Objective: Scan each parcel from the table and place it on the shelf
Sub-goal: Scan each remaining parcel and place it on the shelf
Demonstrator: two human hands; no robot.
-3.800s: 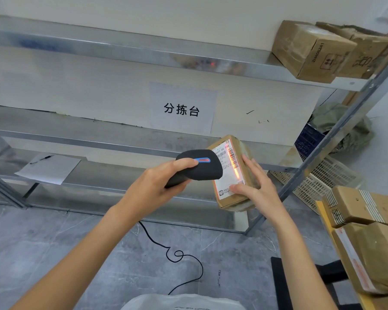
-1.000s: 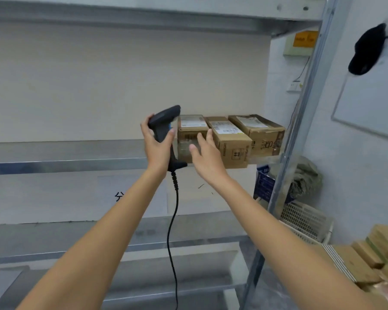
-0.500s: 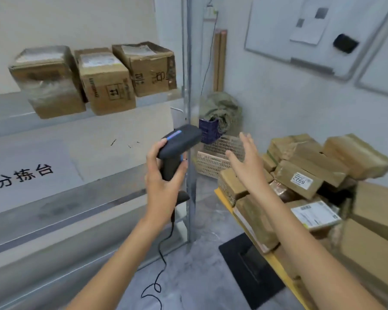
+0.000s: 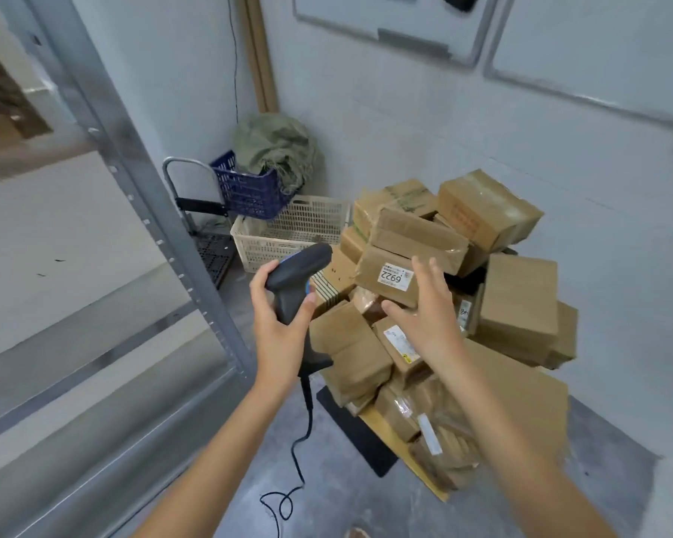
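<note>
while the left hand (image 4: 278,335) wraps its fingers firmly around the grip of the black handheld barcode scanner (image 4: 296,283), the right hand (image 4: 428,318) hangs with fingers spread wide and nothing in it, just in front of the heap of brown cardboard parcels (image 4: 443,289). whether its fingertips touch a box cannot be told.

surroundings:
- a grey metal shelf upright (image 4: 133,180) with a row of holes runs diagonally across the left side; the shelf boards lie to its left.
- a black coiled cable (image 4: 304,440) drops from the scanner base to the grey floor.
- a cream perforated plastic crate (image 4: 288,234) stands on the floor near the corner, with a dark blue plastic basket (image 4: 249,188) resting on it and an olive green sack (image 4: 276,153) behind the basket.
- a grey metal trolley handle (image 4: 175,176) stands beside the basket.
- whiteboards hang on the wall above the heap.

parcels:
- the boxes are piled loosely, tilted at many angles, on a yellow-edged table (image 4: 381,425) at the right.
- one box near the top of the heap, the brown parcel with a white label reading 6922 (image 4: 385,275), lies directly beyond the right hand, its label facing the camera upside down.
- a second box with a white label (image 4: 401,345) lies lower, under the right wrist.
- several boxes carry clear tape.
</note>
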